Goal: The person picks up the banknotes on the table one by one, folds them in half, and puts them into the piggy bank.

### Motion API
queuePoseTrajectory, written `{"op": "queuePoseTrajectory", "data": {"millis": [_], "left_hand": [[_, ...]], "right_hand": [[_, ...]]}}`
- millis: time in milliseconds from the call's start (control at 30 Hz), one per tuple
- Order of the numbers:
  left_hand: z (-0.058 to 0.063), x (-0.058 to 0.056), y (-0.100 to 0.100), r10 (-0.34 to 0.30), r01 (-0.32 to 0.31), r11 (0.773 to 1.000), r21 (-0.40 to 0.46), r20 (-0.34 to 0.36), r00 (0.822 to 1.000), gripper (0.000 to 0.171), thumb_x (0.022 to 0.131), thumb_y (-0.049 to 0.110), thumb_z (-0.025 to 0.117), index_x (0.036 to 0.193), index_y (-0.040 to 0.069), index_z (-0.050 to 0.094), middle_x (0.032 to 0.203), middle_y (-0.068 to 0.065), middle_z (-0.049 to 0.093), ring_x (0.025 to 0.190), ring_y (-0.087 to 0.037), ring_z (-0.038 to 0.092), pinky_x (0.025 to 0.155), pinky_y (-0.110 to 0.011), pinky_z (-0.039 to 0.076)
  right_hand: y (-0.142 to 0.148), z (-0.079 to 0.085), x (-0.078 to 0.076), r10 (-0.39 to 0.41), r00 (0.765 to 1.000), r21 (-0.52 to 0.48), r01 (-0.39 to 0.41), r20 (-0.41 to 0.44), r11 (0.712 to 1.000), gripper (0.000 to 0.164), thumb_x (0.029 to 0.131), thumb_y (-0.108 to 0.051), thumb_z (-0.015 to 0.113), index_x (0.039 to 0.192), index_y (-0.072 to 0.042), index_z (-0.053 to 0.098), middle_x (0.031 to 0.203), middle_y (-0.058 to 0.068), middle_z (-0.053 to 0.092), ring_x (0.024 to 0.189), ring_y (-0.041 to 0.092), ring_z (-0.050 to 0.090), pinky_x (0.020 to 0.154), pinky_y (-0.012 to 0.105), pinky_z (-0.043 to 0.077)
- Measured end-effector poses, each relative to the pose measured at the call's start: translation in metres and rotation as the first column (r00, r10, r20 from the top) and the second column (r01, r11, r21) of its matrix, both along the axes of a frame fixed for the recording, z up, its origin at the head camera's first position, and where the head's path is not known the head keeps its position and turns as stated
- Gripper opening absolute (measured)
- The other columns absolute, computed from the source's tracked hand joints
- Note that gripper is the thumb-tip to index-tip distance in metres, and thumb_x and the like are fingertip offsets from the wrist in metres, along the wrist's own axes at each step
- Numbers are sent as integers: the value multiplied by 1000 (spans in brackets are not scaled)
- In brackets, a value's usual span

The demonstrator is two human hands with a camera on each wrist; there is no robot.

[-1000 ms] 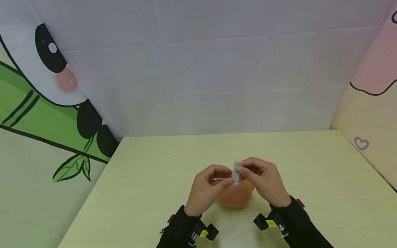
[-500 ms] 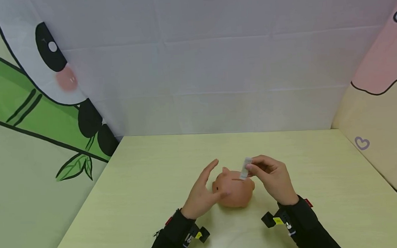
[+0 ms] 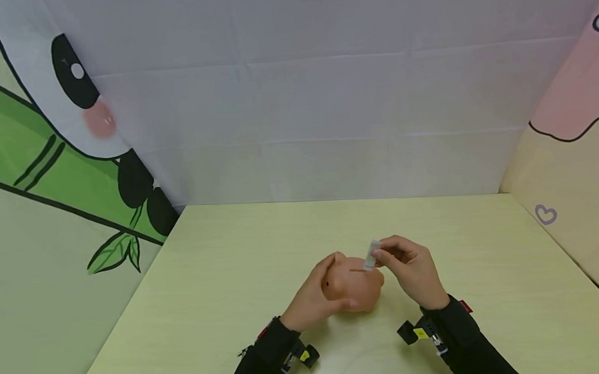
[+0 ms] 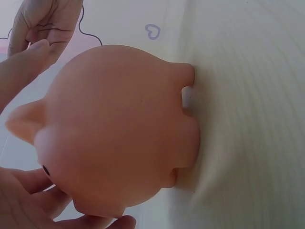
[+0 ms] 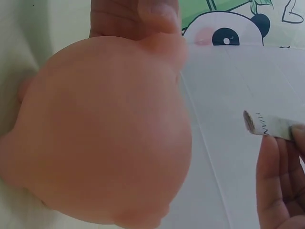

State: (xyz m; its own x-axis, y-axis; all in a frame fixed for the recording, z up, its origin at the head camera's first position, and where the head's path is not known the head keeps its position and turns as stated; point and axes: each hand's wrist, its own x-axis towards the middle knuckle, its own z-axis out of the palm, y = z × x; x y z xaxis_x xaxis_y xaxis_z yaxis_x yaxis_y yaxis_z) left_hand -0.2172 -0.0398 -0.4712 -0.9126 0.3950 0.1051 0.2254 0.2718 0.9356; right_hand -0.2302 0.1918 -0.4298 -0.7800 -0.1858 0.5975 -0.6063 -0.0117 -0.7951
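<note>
A pink-orange piggy bank (image 3: 360, 292) stands on the table, its slot on top and its head toward the left. My left hand (image 3: 310, 300) holds it round the head, thumb on the near side and fingers round the far side; in the left wrist view, fingers (image 4: 28, 200) curve by the snout. My right hand (image 3: 410, 269) pinches a small, flat folded slip of whitish paper (image 3: 371, 254) with dark print along one end. The slip's lower end overlaps the slot's right end in the head view. Folded layers show at its tip (image 5: 249, 123) in the right wrist view.
The pale yellow table (image 3: 242, 252) reaches back to a light grey cloth backdrop (image 3: 296, 125). Printed cartoon panels flank it, green on the left (image 3: 32, 133) and pink and cream on the right (image 3: 574, 184). A small camera (image 3: 413, 332) sits on each wrist.
My left hand let go of the paper, opened out, then came round the piggy bank's head. My right hand moved slightly right with the slip, then stayed over the slot.
</note>
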Motion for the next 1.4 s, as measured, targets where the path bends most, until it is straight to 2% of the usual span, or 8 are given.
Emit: {"op": "queuePoseTrajectory", "data": {"millis": [267,567,900,1067,1400], "left_hand": [[-4,-3,2,18,-18,1000,-6,-8,1000,98,82,35,79,157,14,19,159,-3,28,141,-25,37,111,-50,36],[-9,-5,3,25,-25,1000,4,-30,999,97,83,34,79,156,10,20,156,-7,32,135,-25,44,107,-46,40],[-11,-6,3,49,-49,999,-7,-46,998,92,83,32,80,154,15,24,152,-5,37,128,-22,50,101,-41,45],[-12,-5,4,63,-63,998,-11,-43,997,92,82,33,80,154,14,25,151,-6,38,125,-23,52,99,-40,47],[-9,-3,4,58,-58,998,-3,-37,998,93,83,36,79,154,13,24,153,-7,36,126,-24,51,100,-41,46]], "right_hand": [[-1,-3,-3,-5,1000,43,5,0,999,12,90,8,62,102,6,65,88,-4,67,75,11,68,71,23,57],[-4,-5,-4,-44,999,99,42,10,994,12,90,6,64,101,2,67,86,-3,67,73,15,67,66,22,56],[-5,-5,-5,-38,999,131,39,-15,991,13,90,6,64,100,0,68,85,7,66,72,17,64,62,24,53],[-5,-8,-5,-47,999,153,50,-24,987,13,89,6,65,100,-2,68,85,7,66,69,16,61,59,22,50],[-8,-12,-8,-61,998,169,65,-31,983,12,91,3,64,100,-4,68,87,10,66,75,15,65,69,20,55]]}}
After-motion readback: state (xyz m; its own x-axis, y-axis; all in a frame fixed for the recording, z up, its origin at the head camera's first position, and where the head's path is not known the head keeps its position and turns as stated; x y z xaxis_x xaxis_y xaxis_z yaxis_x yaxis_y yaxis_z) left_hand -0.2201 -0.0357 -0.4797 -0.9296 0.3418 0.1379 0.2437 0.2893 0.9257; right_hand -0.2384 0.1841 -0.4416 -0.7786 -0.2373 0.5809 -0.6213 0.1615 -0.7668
